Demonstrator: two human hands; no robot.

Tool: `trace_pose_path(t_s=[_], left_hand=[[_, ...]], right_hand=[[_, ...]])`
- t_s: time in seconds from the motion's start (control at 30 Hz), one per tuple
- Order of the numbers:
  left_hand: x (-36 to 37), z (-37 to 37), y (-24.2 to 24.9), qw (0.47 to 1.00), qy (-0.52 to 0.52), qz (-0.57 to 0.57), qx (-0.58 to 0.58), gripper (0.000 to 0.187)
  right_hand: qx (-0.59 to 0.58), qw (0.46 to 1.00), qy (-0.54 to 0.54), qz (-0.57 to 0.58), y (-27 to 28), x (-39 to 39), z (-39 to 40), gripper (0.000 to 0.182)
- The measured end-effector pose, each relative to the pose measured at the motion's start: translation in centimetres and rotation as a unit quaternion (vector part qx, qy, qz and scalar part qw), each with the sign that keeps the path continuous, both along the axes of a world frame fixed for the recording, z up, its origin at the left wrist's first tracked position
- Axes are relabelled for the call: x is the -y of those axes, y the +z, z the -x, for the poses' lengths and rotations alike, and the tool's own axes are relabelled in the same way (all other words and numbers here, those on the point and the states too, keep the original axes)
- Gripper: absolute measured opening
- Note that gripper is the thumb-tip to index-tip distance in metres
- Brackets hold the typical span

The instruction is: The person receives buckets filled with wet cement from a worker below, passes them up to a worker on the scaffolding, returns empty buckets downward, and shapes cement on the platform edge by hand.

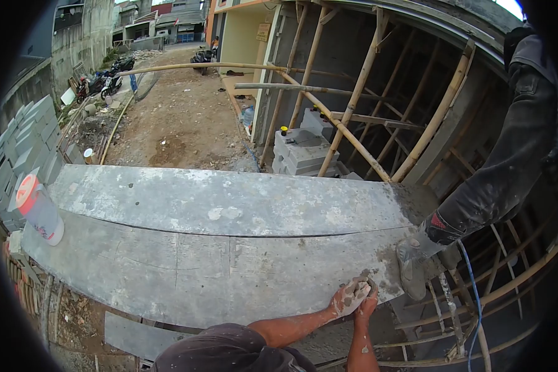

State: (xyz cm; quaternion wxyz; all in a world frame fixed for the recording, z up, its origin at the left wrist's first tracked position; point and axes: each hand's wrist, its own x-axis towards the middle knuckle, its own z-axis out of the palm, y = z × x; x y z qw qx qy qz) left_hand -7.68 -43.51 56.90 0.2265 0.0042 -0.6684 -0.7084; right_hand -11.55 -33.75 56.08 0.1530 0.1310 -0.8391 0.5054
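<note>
My left hand is smeared with pale grey mortar and its fingers are curled. Close against it, my right hand is cupped from the other side. Between the two palms sits a grey lump of mortar, partly covered by the fingers. Both hands are just above the near right part of a grey plank platform. Beside them, wet mortar smears darken the board near a co-worker's boot.
A co-worker's leg in dark trousers stands at the right. A plastic jug with a pink lid is at the platform's left end. Bamboo poles and a blue hose are on the right. Grey blocks are stacked below.
</note>
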Motion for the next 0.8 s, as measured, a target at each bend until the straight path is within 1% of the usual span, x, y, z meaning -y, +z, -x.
trace_pose_path(t_s=[0.1, 0.2, 0.3, 0.33, 0.43, 0.47, 0.57, 0.67, 0.77, 0.8], left_hand=[[-0.1, 0.3, -1.2, 1.0, -0.007, 0.015, 0.002, 0.039], [0.1, 0.3, -1.1, 1.0, -0.015, -0.016, -0.018, 0.038], [0.3, 0.3, -1.1, 0.999, 0.016, 0.03, -0.038, 0.037], [0.4, 0.1, -0.7, 1.0, -0.004, 0.006, -0.015, 0.037], [0.4, 0.5, -1.3, 1.0, -0.029, -0.01, 0.003, 0.039], [0.4, 0.6, -1.4, 0.999, -0.046, -0.023, 0.014, 0.039], [0.3, 0.6, -1.8, 0.998, -0.051, -0.036, -0.008, 0.038], [0.0, 1.0, -2.3, 0.996, -0.062, -0.061, 0.01, 0.036], [-0.3, 1.2, -2.9, 0.992, -0.075, -0.101, 0.006, 0.034], [-0.5, 1.2, -2.9, 0.988, -0.084, -0.131, -0.004, 0.033]], right_hand=[[-0.008, 1.0, 0.013, 0.001, -0.4, -0.2, 0.2, 0.032], [-0.04, 0.999, 0.015, -0.012, -1.7, -0.5, 0.9, 0.034], [-0.052, 0.998, 0.008, -0.038, -2.7, -1.3, 1.3, 0.036], [-0.053, 0.998, 0.007, -0.045, -2.9, -1.4, 1.4, 0.036], [-0.021, 0.999, 0.018, -0.02, -1.3, -0.6, 0.5, 0.038], [-0.019, 0.999, 0.008, -0.037, -1.3, -0.7, 0.4, 0.037], [-0.028, 0.999, 0.026, -0.025, -0.6, -0.4, 0.4, 0.035], [-0.033, 0.999, 0.016, -0.023, -1.1, -0.5, 0.6, 0.033], [0.006, 1.0, 0.008, -0.003, -1.5, -0.7, 0.8, 0.04], [-0.006, 1.0, 0.011, -0.016, -1.6, -0.9, 0.7, 0.039]])
